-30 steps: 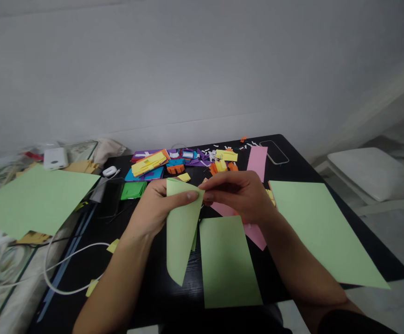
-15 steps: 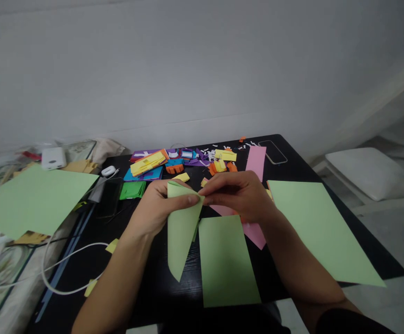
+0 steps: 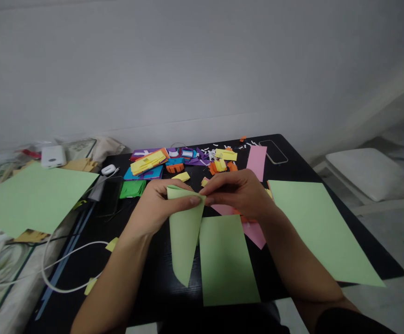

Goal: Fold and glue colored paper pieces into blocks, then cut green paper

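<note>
A light green sheet point(image 3: 185, 236), curled over, hangs above the black table with its pointed lower end downward. My left hand point(image 3: 160, 204) grips its upper part, thumb across the front and fingers behind. At the sheet's upper right corner, the fingertips of my right hand point(image 3: 238, 192) are pinched together on the paper. Just below my right hand a green rectangular sheet point(image 3: 227, 264) lies flat on the table.
Green sheets lie at right point(image 3: 313, 222) and left point(image 3: 38, 195). Behind my hands are yellow folded papers point(image 3: 149, 162), a green stack point(image 3: 132, 189), pink paper point(image 3: 256, 162) and colored scraps. A white cable point(image 3: 66, 291) loops at left; a white stool point(image 3: 365, 171) stands right.
The lower point of the held green sheet has swung slightly right and down. Both hands keep their grip and have barely moved.
</note>
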`<state>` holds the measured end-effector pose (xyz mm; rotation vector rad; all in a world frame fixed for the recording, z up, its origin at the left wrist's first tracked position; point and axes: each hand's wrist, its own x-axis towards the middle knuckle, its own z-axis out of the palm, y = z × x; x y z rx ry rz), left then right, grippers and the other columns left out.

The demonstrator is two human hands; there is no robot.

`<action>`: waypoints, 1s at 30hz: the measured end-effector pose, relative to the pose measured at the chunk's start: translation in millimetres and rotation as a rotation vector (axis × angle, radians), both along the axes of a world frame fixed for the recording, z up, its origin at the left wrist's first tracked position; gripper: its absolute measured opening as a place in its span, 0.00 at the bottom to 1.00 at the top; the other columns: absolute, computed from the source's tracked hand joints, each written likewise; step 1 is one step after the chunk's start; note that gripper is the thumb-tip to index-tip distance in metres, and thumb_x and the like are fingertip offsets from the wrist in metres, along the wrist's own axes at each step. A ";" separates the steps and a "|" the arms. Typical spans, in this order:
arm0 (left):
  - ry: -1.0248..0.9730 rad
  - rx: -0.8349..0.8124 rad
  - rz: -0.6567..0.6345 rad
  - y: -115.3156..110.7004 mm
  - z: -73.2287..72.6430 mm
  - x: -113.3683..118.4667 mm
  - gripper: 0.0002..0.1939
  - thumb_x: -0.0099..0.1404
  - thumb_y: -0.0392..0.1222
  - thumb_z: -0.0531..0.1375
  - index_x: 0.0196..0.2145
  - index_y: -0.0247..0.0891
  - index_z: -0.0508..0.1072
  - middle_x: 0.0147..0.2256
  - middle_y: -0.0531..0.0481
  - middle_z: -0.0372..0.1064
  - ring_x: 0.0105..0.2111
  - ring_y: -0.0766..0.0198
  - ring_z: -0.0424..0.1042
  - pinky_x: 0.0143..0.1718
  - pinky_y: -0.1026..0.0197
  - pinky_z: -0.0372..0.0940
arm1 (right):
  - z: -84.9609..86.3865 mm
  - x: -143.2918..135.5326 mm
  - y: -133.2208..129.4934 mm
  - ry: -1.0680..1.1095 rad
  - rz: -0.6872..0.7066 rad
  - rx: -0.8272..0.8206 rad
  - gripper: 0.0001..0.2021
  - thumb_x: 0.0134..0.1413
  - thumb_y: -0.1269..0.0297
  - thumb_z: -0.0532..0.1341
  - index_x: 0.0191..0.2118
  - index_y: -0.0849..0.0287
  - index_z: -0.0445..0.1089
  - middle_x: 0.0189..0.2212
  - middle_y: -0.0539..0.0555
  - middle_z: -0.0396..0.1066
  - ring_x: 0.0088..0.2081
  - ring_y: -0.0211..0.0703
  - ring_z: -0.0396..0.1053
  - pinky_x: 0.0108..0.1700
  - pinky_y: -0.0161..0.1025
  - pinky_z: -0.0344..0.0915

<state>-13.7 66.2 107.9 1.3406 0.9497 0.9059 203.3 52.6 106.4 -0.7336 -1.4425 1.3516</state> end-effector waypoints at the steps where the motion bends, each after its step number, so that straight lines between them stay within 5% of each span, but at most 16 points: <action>1: -0.007 -0.008 0.003 0.1 -0.2 0.5 0.08 0.52 0.43 0.77 0.26 0.40 0.84 0.23 0.53 0.75 0.20 0.70 0.67 0.22 0.67 0.60 | 0.0 0.0 0.2 0.002 0.004 -0.012 0.09 0.47 0.66 0.78 0.36 0.52 0.85 0.31 0.49 0.83 0.34 0.39 0.81 0.41 0.38 0.81; 20: -0.032 -0.044 0.018 -0.1 -0.5 4.2 0.10 0.52 0.44 0.77 0.27 0.39 0.83 0.23 0.52 0.75 0.20 0.70 0.68 0.21 0.66 0.60 | -6.5 -2.2 6.3 0.041 -0.005 0.010 0.05 0.50 0.64 0.77 0.35 0.52 0.85 0.29 0.49 0.81 0.31 0.37 0.78 0.37 0.36 0.79; 30: 0.001 0.046 0.137 -0.5 -3.0 6.0 0.10 0.53 0.46 0.76 0.27 0.39 0.83 0.25 0.49 0.77 0.21 0.66 0.70 0.22 0.65 0.62 | -0.6 -4.4 -3.8 -0.027 -0.079 -0.084 0.14 0.48 0.57 0.78 0.37 0.58 0.80 0.30 0.51 0.80 0.31 0.38 0.78 0.36 0.35 0.77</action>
